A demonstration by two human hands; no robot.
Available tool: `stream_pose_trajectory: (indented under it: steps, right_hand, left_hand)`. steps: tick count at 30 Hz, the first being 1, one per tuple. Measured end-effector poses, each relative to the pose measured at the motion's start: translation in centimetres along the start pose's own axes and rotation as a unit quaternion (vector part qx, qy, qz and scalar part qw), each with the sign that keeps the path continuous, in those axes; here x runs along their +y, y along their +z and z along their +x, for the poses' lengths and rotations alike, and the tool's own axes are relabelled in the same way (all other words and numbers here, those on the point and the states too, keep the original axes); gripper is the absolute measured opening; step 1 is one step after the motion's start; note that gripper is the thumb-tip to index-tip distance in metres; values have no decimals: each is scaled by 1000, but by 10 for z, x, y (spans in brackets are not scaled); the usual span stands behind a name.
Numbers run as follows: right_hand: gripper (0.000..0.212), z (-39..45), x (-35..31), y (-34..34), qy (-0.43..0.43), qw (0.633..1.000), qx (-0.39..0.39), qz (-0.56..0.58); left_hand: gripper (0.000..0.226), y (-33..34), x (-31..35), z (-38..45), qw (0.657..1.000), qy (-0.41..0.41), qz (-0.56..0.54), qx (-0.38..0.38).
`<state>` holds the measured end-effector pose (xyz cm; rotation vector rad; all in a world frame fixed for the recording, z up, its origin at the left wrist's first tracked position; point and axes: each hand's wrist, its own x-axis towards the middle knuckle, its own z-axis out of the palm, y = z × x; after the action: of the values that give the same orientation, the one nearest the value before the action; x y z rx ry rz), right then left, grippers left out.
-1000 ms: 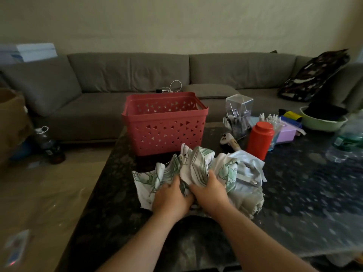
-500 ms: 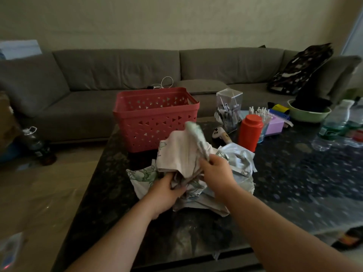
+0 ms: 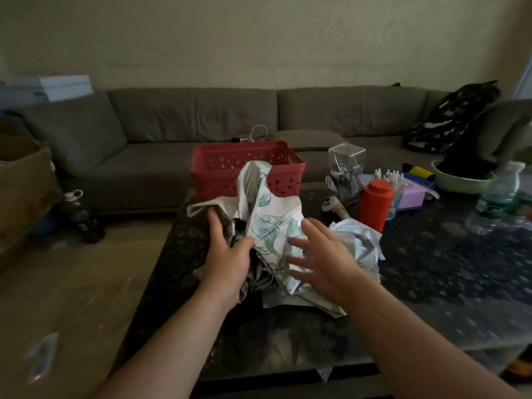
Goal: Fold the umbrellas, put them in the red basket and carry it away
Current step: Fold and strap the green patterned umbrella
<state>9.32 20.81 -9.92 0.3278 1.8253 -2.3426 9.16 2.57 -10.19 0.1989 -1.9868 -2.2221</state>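
A crumpled white umbrella with a green leaf print [image 3: 267, 223] lies bunched on the dark table [image 3: 431, 269], just in front of the red basket [image 3: 218, 162]. My left hand [image 3: 227, 251] grips its canopy on the left side. My right hand [image 3: 322, 257] hovers over the right side with fingers spread, holding nothing. A second pale, silvery umbrella [image 3: 357, 240] lies under and to the right of the first. The red basket looks empty, though its front is partly hidden by a raised fold of fabric.
To the right stand a red bottle [image 3: 374, 205], a clear pen holder [image 3: 345, 168], a purple box [image 3: 413, 194], a green bowl [image 3: 460, 180] and a water bottle [image 3: 498, 197]. A white controller [image 3: 334, 205] lies beside the umbrellas. A grey sofa [image 3: 172, 122] runs behind.
My right hand has let go of the canopy fold and spread open. The left hand has shifted up the left side, and a fold of fabric now stands up before the basket.
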Motion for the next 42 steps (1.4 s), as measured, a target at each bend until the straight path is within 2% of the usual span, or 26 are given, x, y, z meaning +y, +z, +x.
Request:
stream_pose_trajectory:
  steps: [2, 4, 7, 10, 12, 15, 17, 20, 23, 25, 26, 27, 28, 29, 31, 32, 34, 35, 37, 39, 41, 42]
  right_hand:
    - [58, -6, -1, 14, 77, 993, -79, 43]
    - [62, -11, -2, 28, 110, 979, -141, 102]
    - [54, -21, -11, 43, 61, 960, -175, 209]
    - [50, -20, -20, 36, 57, 935, -176, 304]
    - [49, -14, -23, 26, 62, 925, -182, 327]
    - [40, -8, -24, 16, 63, 928, -175, 322]
    - [41, -2, -21, 12, 51, 933, -156, 321]
    - [79, 13, -17, 3, -34, 955, -100, 276]
    - [69, 8, -20, -1, -174, 976, -18, 127]
    - [70, -4, -26, -2, -273, 962, 25, 1]
    - [75, -9, -27, -2, -319, 944, 41, -69]
    - [82, -14, -27, -1, -356, 921, 61, -145]
    - [86, -17, -26, 0, -379, 897, 87, -212]
    - [86, -21, -25, 4, -395, 877, 112, -248]
    - [83, -25, -20, 13, -449, 843, 121, -272]
    - [88, -25, -16, 18, -487, 821, 109, -279]
    - [103, -23, -5, 25, -532, 793, 48, -292]
    - [107, -26, -3, 29, -529, 796, -6, -293]
    - [108, -30, -2, 30, -464, 831, -128, -279]
    - [102, -33, 1, 29, -407, 854, -200, -256]
    - [92, -34, -2, 31, -371, 886, -192, -202]
    - [84, -33, -4, 32, -366, 902, -153, -170]
  left_hand:
    - [95, 6, 11, -22, 996, 54, 58, -27]
    - [95, 13, 15, -39, 986, 118, 101, -58]
    - [104, 19, 15, -52, 949, 223, 207, -80]
    - [107, 16, 22, -61, 911, 242, 289, -168]
    - [92, 9, 29, -68, 880, 294, 315, -202]
    - [41, -6, 39, -65, 827, 448, 321, -111]
    - [27, -15, 46, -62, 815, 488, 308, -58]
    - [24, -23, 59, -61, 805, 500, 318, -14]
    - [22, -18, 81, -64, 749, 559, 356, -2]
    - [25, -6, 93, -66, 714, 588, 379, -39]
    - [33, 1, 95, -69, 710, 577, 399, -64]
    - [47, 8, 95, -71, 719, 546, 421, -84]
    - [67, 15, 92, -72, 748, 496, 429, -99]
    - [89, 21, 86, -72, 800, 429, 404, -113]
    - [121, 32, 79, -72, 923, 286, 219, -136]
    - [130, 35, 75, -69, 955, 242, 105, -137]
    - [138, 32, 63, -58, 976, 195, -15, -92]
    - [135, 28, 57, -51, 980, 188, -31, -61]
    - [118, 15, 44, -39, 982, 186, -14, -10]
    - [106, -1, 34, -31, 982, 181, 54, 30]
    - [108, -13, 32, -28, 968, 204, 126, 70]
    - [112, -16, 33, -29, 960, 223, 148, 79]
